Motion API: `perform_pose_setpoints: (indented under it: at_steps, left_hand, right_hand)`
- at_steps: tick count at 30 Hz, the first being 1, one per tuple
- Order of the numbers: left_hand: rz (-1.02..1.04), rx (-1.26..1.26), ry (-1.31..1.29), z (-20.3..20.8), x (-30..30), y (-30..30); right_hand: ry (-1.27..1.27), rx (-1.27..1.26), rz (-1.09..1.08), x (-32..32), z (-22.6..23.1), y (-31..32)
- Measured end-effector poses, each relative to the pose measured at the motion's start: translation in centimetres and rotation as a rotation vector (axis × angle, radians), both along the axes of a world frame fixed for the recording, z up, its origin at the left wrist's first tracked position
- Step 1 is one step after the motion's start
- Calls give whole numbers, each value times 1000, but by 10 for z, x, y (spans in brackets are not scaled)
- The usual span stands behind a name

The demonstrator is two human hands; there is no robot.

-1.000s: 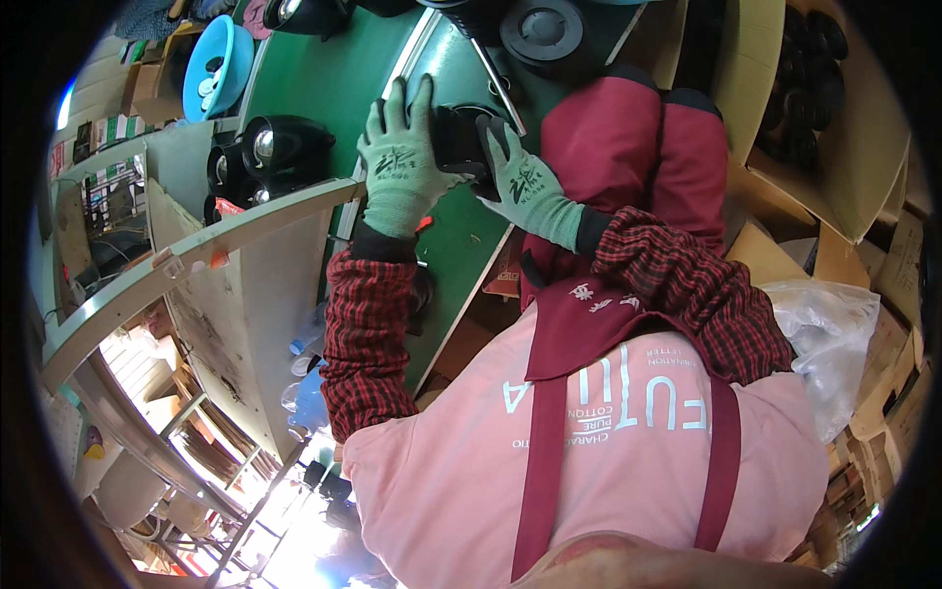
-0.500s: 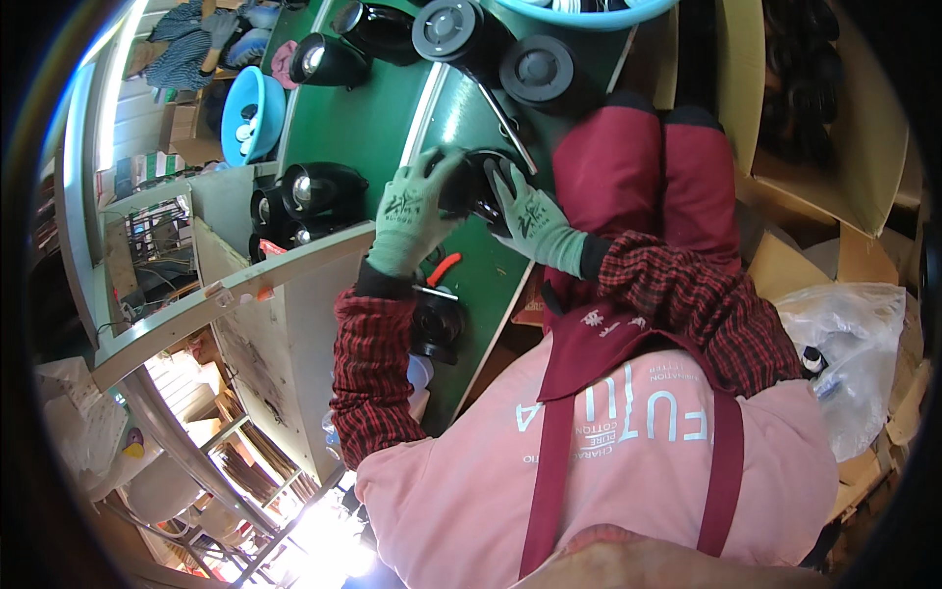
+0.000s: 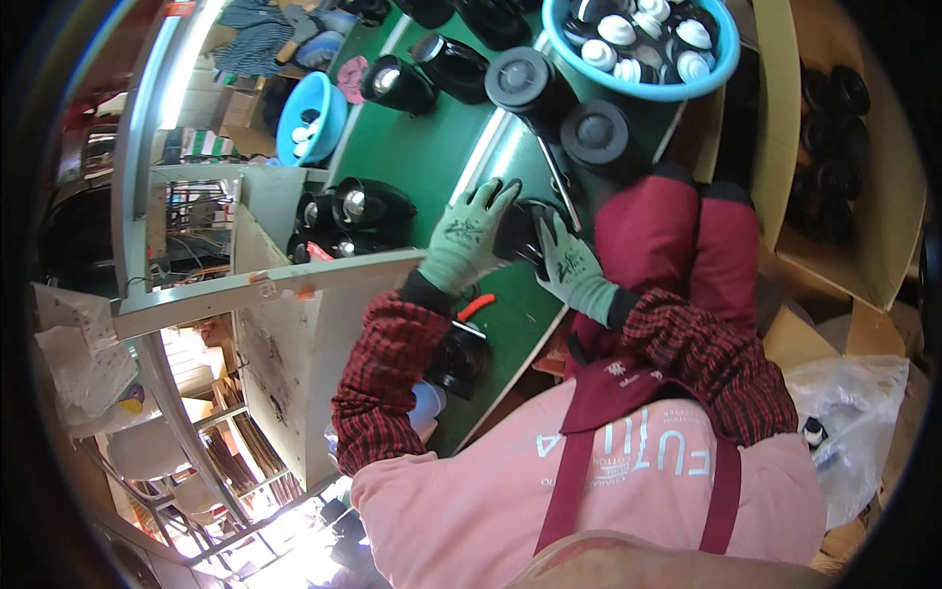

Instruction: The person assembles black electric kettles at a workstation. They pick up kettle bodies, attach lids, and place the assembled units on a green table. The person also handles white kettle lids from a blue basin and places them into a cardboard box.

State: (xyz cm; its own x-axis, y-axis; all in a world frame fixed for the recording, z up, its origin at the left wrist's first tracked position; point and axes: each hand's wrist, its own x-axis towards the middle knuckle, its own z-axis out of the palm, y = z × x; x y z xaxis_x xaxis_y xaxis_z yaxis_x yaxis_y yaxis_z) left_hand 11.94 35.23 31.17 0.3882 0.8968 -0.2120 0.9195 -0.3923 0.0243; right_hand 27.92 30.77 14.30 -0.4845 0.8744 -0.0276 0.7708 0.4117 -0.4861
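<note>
Both my hands wear pale green gloves with dark fingertips. Between them, over the green bench, is a glossy black rounded part [image 3: 517,234]. My left hand [image 3: 465,239] grips it from the left, with fingers reaching over its far side. On its right side, my right hand [image 3: 574,263] has its fingers closed against the edge. The part's underside is hidden. Just beyond lies a thin metal rod [image 3: 557,179]. Close to my left wrist are a red curved handle [image 3: 478,306] and a dark shiny part [image 3: 458,361].
Black cylinders with ridged round tops [image 3: 597,135] stand beyond my hands. A blue basin [image 3: 648,93] holds white and black caps; a smaller blue basin [image 3: 319,113] sits left. Black shiny housings [image 3: 371,203] line the bench [image 3: 432,167]. An open carton [image 3: 834,255] is at right.
The view has shifted, so the bench and hands appear lower and farther right. My left fingers have straightened somewhat over the black part, which stays between both hands.
</note>
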Motion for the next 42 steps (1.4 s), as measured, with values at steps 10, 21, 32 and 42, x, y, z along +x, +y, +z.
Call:
perform_pose_setpoints:
  at_steps: [10,21,32,42]
  left_hand:
    - [-319,-114,145,-16,-14,-1]
    - [-74,-133,73,-23,-26,-7]
    - [79,-51,122,2,-116,110]
    - [312,211,97,-66,-214,219]
  right_hand:
    - [-42,46,261,16,1,22]
    - [-59,61,288,2,0,31]
    - [379,173,179,26,51,49]
    - [417,-83,200,135,69,15]
